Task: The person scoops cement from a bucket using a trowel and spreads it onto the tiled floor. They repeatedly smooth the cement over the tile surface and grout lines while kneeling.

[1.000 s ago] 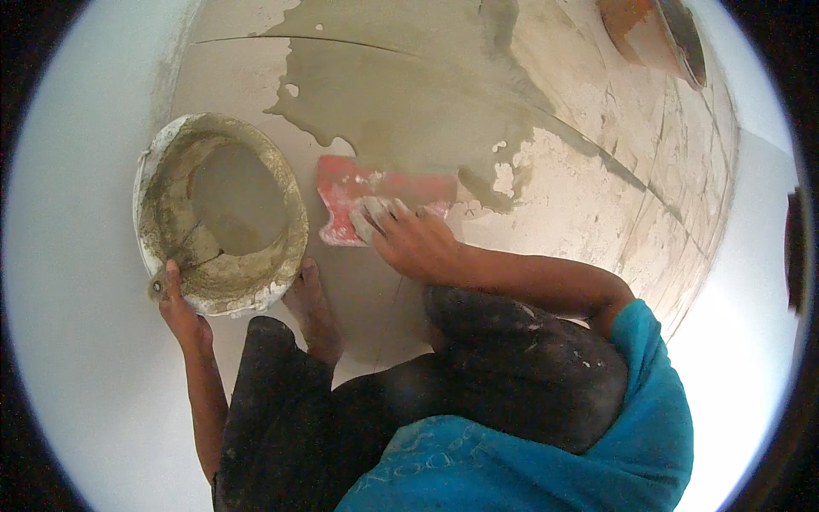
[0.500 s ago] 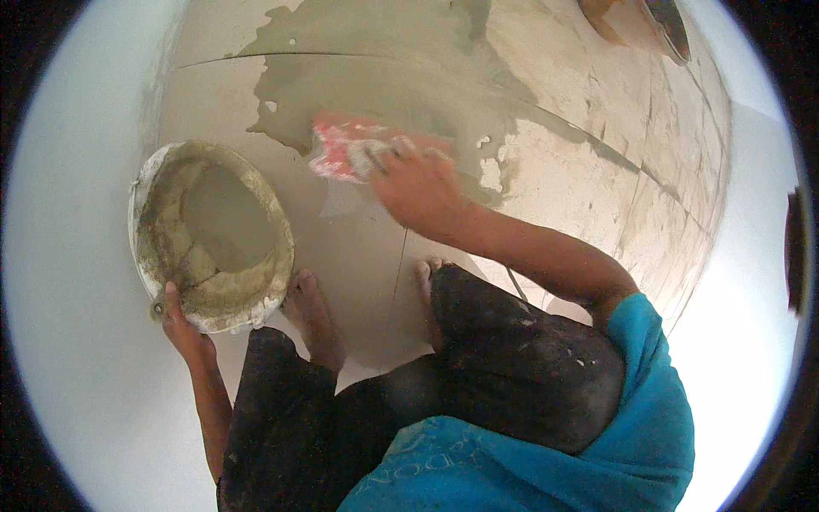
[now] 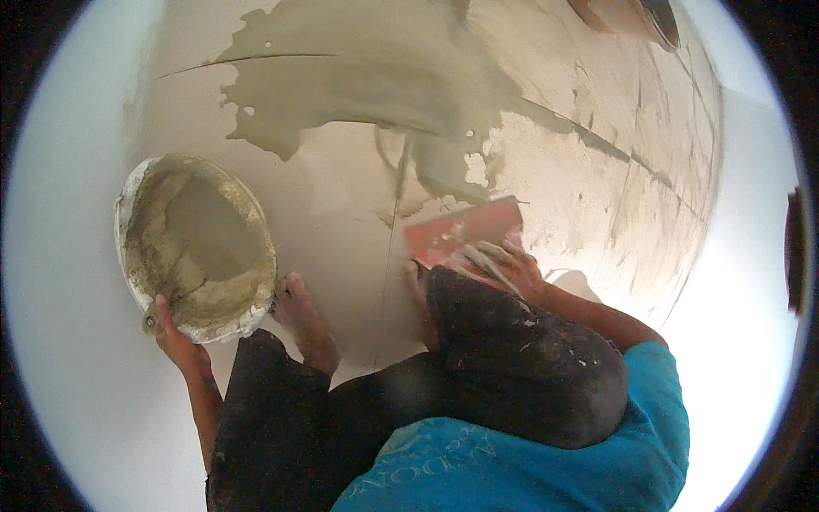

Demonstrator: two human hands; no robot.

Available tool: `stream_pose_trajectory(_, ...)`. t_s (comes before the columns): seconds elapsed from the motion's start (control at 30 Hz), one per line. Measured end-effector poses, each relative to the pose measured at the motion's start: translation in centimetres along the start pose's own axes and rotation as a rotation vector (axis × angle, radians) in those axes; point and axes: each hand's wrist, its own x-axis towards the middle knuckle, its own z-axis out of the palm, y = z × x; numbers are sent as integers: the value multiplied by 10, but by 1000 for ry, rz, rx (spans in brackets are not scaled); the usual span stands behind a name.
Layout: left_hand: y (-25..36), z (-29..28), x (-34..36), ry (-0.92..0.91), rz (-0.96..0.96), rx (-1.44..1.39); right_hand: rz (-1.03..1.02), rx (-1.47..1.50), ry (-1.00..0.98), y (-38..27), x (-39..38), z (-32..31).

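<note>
Right grip (image 3: 503, 266) clamped on red trowel (image 3: 461, 235), flat on floor; left grip (image 3: 171, 333) clutching mortar pan (image 3: 196, 243) rim.

Red trowel (image 3: 461, 235): lower edge and handle hidden under the right hand (image 3: 503, 269); how the fingers close on it is not visible. Left hand (image 3: 175, 337): fingers over the near rim of the mortar pan (image 3: 145, 205), fingertips out of sight. Dark knee (image 3: 520, 358) covers the right wrist. Orange object (image 3: 623, 13) cut by the top edge, unidentifiable. Floor (image 3: 341, 213) detail washed out at the rim.
</note>
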Motion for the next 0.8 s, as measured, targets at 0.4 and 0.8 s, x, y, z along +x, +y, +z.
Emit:
stream_pose_trajectory(0.4,-5,0,4,-8,15,-50,70,-104,2,44,91,-38)
stream_pose_trajectory(0.8,-3,1,1,-31,49,-42,146,-109,203,48,142,-57)
